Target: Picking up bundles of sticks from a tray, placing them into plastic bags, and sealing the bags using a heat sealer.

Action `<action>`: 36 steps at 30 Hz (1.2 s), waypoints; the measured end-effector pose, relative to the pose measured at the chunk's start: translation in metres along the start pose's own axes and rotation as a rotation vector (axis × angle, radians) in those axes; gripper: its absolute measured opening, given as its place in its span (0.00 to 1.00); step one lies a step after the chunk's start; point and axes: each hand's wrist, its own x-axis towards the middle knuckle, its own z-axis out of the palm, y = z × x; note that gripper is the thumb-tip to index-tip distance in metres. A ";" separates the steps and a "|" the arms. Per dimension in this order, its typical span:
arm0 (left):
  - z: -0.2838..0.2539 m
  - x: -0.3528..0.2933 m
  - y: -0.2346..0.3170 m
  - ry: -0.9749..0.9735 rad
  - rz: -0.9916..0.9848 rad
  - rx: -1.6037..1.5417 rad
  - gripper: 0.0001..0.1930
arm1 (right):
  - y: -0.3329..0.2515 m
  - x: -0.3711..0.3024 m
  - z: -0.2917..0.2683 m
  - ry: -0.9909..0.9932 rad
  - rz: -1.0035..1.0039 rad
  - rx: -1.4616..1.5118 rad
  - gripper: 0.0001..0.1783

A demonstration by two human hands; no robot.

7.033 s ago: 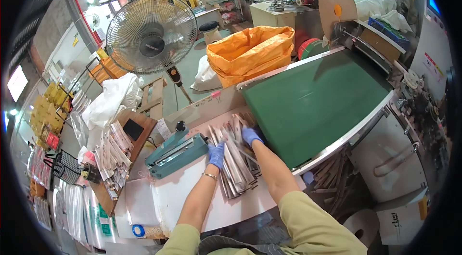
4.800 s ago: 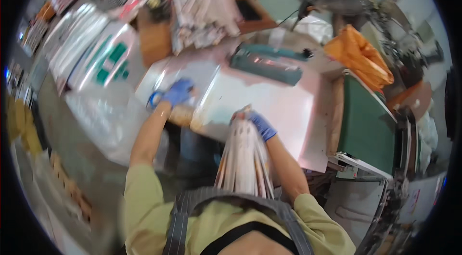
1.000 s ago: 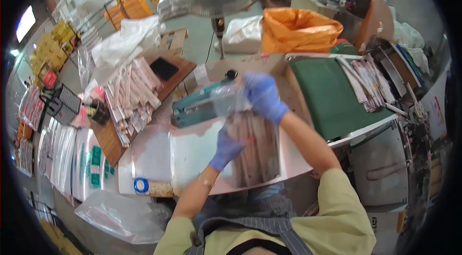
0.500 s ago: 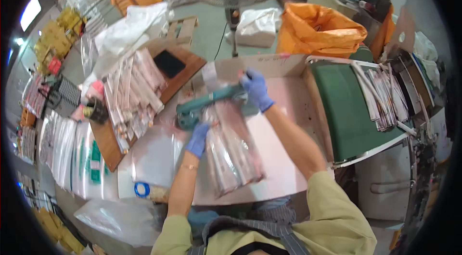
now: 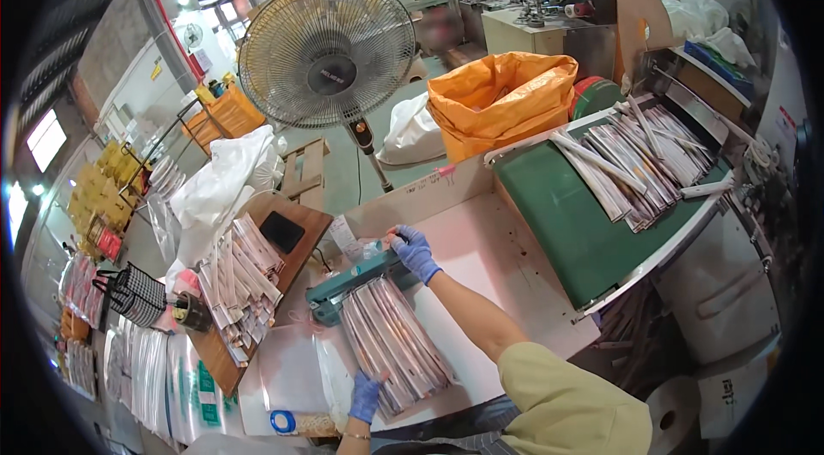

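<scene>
In a blue glove, my right hand (image 5: 415,255) closes over the far right end of the teal bar-type bag sealer (image 5: 354,282). The sealer's long arm lies low across the top end of a clear bag of long slim packets (image 5: 396,348). That bag lies flat on the pale table, slanting toward me. My left hand (image 5: 365,397), also gloved in blue, is at the bag's near left edge with its fingers curled against it. Whether its fingers pinch the plastic is hard to see.
Left of the sealer, loose slim packets (image 5: 236,283) lie on a brown board (image 5: 313,227). More packets (image 5: 644,167) lie on a green conveyor belt (image 5: 549,223) at right. A fan (image 5: 330,69) and an orange sack (image 5: 498,103) stand beyond the table. A tape roll (image 5: 281,421) sits near left.
My left hand has moved from the bag's top end down to its near left edge. The sealer's arm has come down over the bag's end. The view has tilted up.
</scene>
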 end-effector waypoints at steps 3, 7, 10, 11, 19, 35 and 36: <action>-0.001 0.016 -0.001 0.054 -0.167 0.404 0.19 | 0.001 -0.015 -0.002 0.153 -0.065 -0.222 0.15; -0.065 0.004 0.032 0.239 0.570 0.942 0.12 | -0.005 -0.131 -0.022 -0.109 -0.220 -0.822 0.42; -0.168 -0.002 0.043 0.491 0.436 0.946 0.08 | -0.033 -0.224 -0.037 -0.389 -0.037 -0.909 0.43; -0.200 -0.002 0.028 0.471 0.323 1.051 0.07 | -0.039 -0.241 -0.039 -0.366 -0.049 -0.890 0.42; -0.225 0.018 0.031 -0.071 -0.046 0.993 0.10 | -0.073 -0.271 -0.017 -0.185 -0.069 -1.118 0.34; -0.231 -0.003 0.080 0.575 0.464 1.116 0.16 | 0.030 -0.249 0.187 -0.205 0.023 -0.564 0.12; -0.235 -0.001 0.081 0.757 0.578 0.979 0.17 | 0.025 -0.246 0.186 -0.200 0.023 -0.568 0.12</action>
